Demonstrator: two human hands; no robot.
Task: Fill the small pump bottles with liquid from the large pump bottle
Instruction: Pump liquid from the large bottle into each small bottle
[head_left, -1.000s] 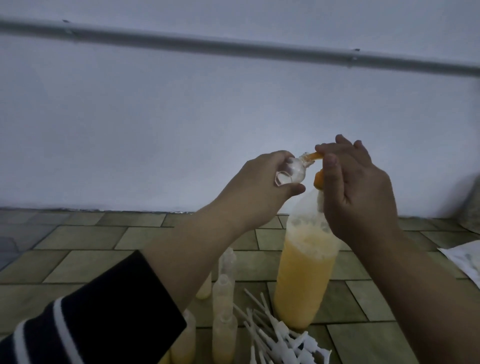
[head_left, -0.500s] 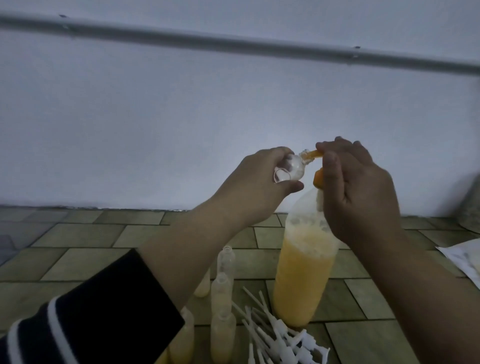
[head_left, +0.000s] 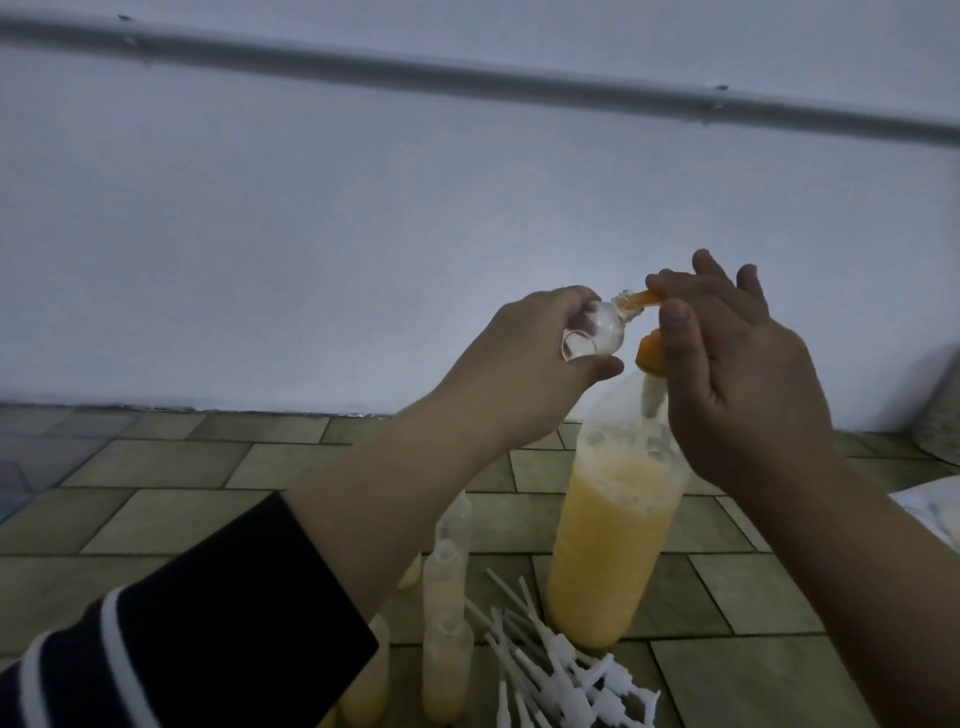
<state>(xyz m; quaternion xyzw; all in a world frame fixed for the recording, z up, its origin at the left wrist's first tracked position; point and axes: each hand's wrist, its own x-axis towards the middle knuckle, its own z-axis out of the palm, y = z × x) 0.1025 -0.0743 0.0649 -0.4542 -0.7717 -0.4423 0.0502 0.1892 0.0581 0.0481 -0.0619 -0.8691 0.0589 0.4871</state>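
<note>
**Desk:** What are the hands doing here?

**Photographer:** The left hand (head_left: 524, 358) holds a small bottle (head_left: 236, 335) tipped on its side, fingers (head_left: 540, 306) curled over its body and thumb pressed underneath, its mouth meeting the orange spout (head_left: 647, 299). The right hand (head_left: 737, 374) rests on the pump head of the big bottle (head_left: 613, 535); its fingers lie fairly straight across the top, thumb down beside the orange collar (head_left: 652, 356). I cannot tell how hard it is pressing.

**Desk:** How will that small bottle handle?

**Photographer:** My guess: light, thin clear plastic, stiff enough to pinch but likely slick if liquid runs down it. Best taken round the body, as it is, leaving the neck free. It looks nearly empty.

**Desk:** And the big one?

**Photographer:** It stands on the tiled floor (head_left: 156, 499), directly below the right palm, just over half full of pale orange liquid with froth on top. Probably heavy and steady at the base, soft in the walls. Work it from the pump head.

**Desk:** Anything else in shot?

**Photographer:** More small bottles (head_left: 447, 639) stand below the left forearm, some holding liquid, beside a heap of white pump tops (head_left: 561, 675) under the gap between the hands.
</note>
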